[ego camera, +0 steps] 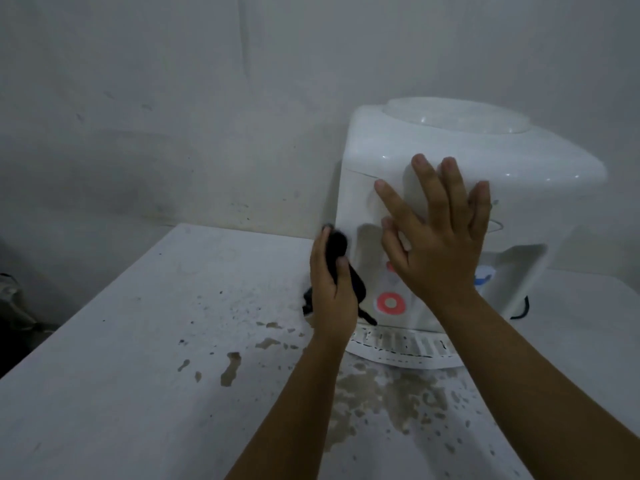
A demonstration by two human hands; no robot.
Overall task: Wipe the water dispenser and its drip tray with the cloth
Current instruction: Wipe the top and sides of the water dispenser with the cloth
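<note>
While the right hand (438,251) presses straight fingers (429,188) on the dispenser (433,140), left-hand (330,289) fingers grip the cloth (346,268) against its side.

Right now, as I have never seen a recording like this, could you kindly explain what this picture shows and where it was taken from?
There is no robot here: a person wears a camera on the head, so the single picture looks forward and down over their own two arms. The left hand grips a dark cloth against the side of a white water dispenser. The right hand lies flat on the dispenser's front with straight fingers, probably steadying it. Below the front sits the slotted drip tray, and a red-ringed tap shows above it. The dispenser stands on a white table marked with brownish spills and dark specks.
</note>
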